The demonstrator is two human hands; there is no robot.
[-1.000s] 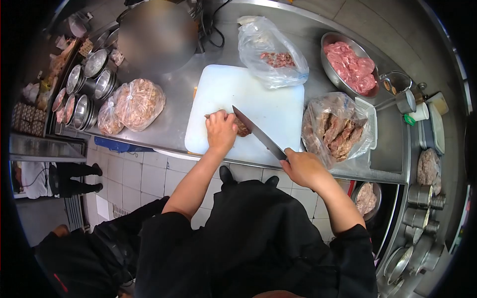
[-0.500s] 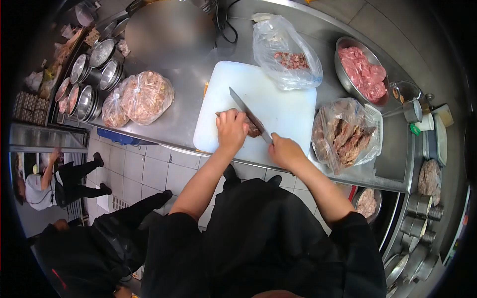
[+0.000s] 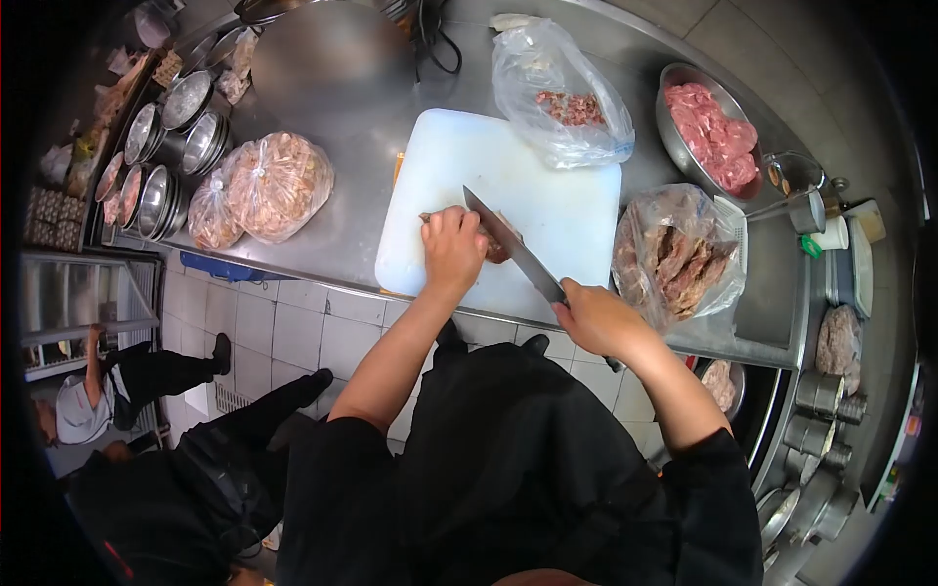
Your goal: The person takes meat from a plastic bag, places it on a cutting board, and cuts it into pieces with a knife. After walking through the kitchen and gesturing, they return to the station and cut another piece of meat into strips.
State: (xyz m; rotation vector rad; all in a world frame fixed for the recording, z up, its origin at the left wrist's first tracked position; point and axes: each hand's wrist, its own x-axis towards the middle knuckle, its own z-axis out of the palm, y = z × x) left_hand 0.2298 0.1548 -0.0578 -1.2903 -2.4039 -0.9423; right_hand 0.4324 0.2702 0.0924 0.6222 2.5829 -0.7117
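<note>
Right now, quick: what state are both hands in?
Left hand: closed over the piece of meat on the cutting board.
Right hand: closed, holding the knife.

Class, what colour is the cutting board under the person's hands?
The cutting board is plain white, seen best in the head view.

Meat (image 3: 497,255) on cutting board (image 3: 567,205); bag (image 3: 679,262) right, bowl (image 3: 680,149) behind bag.

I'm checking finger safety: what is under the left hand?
Meat on the white cutting board; part shows beside the knife; what the left hand covers can't be seen.
</note>
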